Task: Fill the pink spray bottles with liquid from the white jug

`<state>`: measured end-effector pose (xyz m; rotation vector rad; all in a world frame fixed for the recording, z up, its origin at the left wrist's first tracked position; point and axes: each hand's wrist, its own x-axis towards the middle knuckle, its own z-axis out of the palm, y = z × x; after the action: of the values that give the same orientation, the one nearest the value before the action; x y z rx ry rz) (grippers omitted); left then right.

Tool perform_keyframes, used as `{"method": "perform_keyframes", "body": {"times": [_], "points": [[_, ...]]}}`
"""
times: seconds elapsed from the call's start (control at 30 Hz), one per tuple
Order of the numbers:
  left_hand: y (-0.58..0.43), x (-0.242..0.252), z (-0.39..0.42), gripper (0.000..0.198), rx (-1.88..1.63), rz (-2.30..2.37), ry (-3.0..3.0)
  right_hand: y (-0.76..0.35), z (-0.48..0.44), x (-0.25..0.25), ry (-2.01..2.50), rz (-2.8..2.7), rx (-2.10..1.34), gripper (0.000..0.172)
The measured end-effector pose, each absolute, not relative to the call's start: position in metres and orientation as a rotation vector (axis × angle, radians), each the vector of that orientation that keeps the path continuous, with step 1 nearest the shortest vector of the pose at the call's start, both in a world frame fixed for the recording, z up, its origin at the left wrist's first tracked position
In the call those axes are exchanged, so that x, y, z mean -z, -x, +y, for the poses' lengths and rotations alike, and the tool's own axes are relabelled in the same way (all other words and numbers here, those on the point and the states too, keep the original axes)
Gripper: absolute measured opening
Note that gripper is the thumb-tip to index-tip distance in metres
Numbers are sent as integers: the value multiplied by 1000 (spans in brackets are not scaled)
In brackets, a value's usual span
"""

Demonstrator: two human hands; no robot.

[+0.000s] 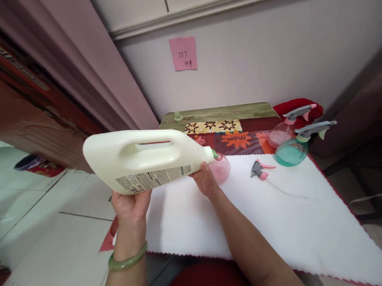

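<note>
A large cream plastic jug [146, 159] with a moulded handle lies tipped on its side in the air, its green spout at the mouth of a small pink round bottle [221, 168] on the white cloth [247, 217]. My left hand [130, 205] supports the jug from below at its base, fingers wrapped up round it; a green bangle sits on that wrist. My right hand [205, 179] grips near the jug's neck and next to the pink bottle. A loose grey and pink spray head [260, 170] with a thin tube lies on the cloth to the right.
A teal spray bottle [291, 150] and a pink spray bottle [282, 131] stand at the table's back right, before a red cloth. A green cap [178, 116] lies at the table's far edge. A pink note [183, 53] is on the wall. Tiled floor lies to the left.
</note>
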<state>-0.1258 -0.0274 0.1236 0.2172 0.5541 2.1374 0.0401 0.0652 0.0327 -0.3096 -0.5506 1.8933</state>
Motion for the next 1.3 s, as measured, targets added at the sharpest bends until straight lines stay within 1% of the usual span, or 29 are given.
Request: {"method": "perform_keyframes", "body": {"times": [0.27,0.93,1.03,1.2,1.3], "points": [[128,-122,-27,48,-2124,596,-264,-40,65,-34,315,-529,-1911,70],[127,-125,-26,47,-2114,582,-272,-41,64,-35,315,-540,-1904,78],[127,-125,-27,46,-2108,593,-267,-41,64,-34,314,-536,-1897,78],[127,-124,-27,47,-2095,581,-304,-41,64,-35,305,-564,-1888,71],[127,-125,-27,47,-2107,582,-280,-41,64,-34,298,-562,-1891,72]]}}
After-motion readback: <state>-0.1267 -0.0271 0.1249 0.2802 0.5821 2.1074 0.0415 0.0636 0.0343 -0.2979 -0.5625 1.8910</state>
